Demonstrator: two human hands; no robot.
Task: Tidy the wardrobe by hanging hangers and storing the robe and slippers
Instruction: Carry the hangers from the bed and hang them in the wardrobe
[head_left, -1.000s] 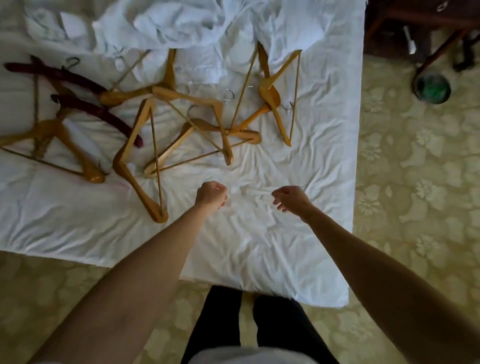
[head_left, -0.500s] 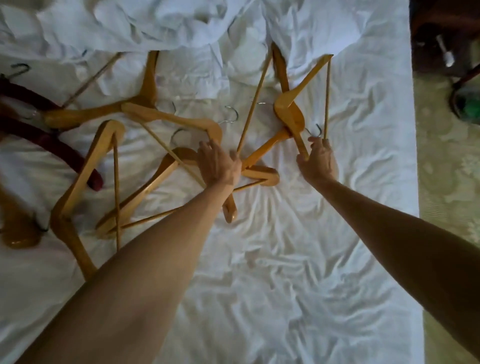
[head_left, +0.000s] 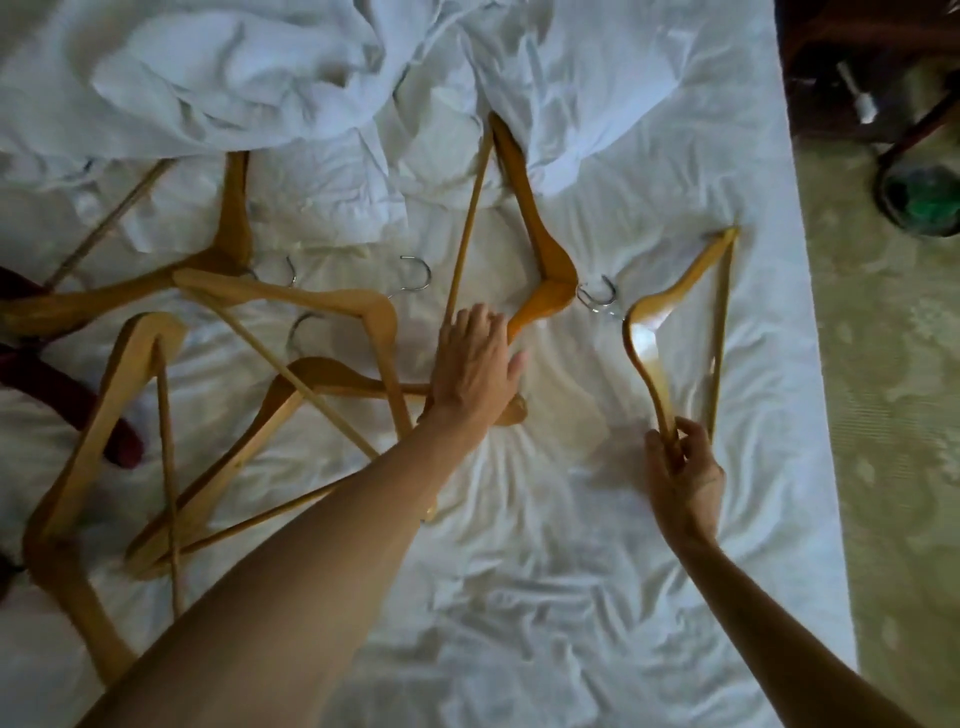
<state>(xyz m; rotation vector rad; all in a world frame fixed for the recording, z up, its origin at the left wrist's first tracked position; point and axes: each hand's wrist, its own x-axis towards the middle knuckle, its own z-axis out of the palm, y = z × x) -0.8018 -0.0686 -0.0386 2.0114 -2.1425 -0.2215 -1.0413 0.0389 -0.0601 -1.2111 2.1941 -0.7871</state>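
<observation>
Several wooden hangers lie tangled on a white bed sheet (head_left: 519, 597). My right hand (head_left: 683, 467) grips the near arm tip of one wooden hanger (head_left: 675, 291), which stands apart on the right side of the bed. My left hand (head_left: 475, 364) lies flat with straight fingers on the lower arm of another wooden hanger (head_left: 540, 260) in the middle. More hangers (head_left: 291, 374) overlap to the left, with a dark red padded hanger (head_left: 67, 395) at the far left. A crumpled white robe (head_left: 234, 78) lies at the head of the pile.
The bed's right edge drops to a pale patterned carpet (head_left: 893, 415). Dark wooden furniture legs and a round green-topped object (head_left: 919, 195) stand at the upper right.
My right hand has taken hold of the rightmost hanger and pulled it right, away from the pile. My left hand has slid right onto the middle hanger. The camera has moved closer.
</observation>
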